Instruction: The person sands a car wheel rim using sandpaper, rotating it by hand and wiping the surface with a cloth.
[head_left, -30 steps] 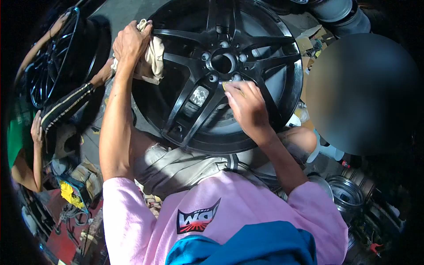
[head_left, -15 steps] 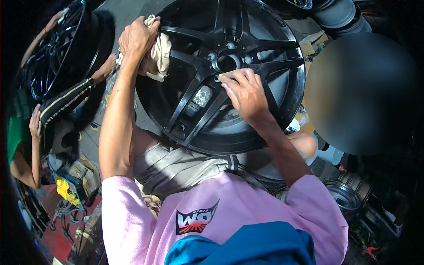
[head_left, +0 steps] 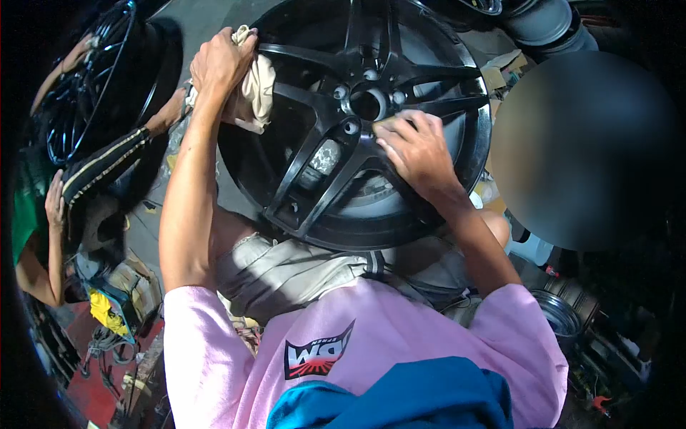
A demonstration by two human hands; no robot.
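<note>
A large black alloy wheel (head_left: pixel 357 148) leans across my lap, spokes facing me. At its upper left edge my left hand (head_left: pixel 218 68) is closed around a bunched beige cloth (head_left: pixel 259 91), pressed against the rim. My right hand (head_left: pixel 423 154) pinches a small yellowish piece (head_left: pixel 382 124) against the spoke face, just below and right of the centre hole. The fingers hide most of that piece, so its kind is unclear.
At left, another person's hands rest by a second black wheel (head_left: pixel 93 86). More rims (head_left: pixel 536 25) are stacked at upper right. A yellow cloth (head_left: pixel 106 313) lies among tools at lower left. A clear plastic bottle (head_left: pixel 532 248) stands right of my knee.
My right hand has slid a little to the right along the wheel face with the yellowish piece. My left hand stays on the cloth at the rim.
</note>
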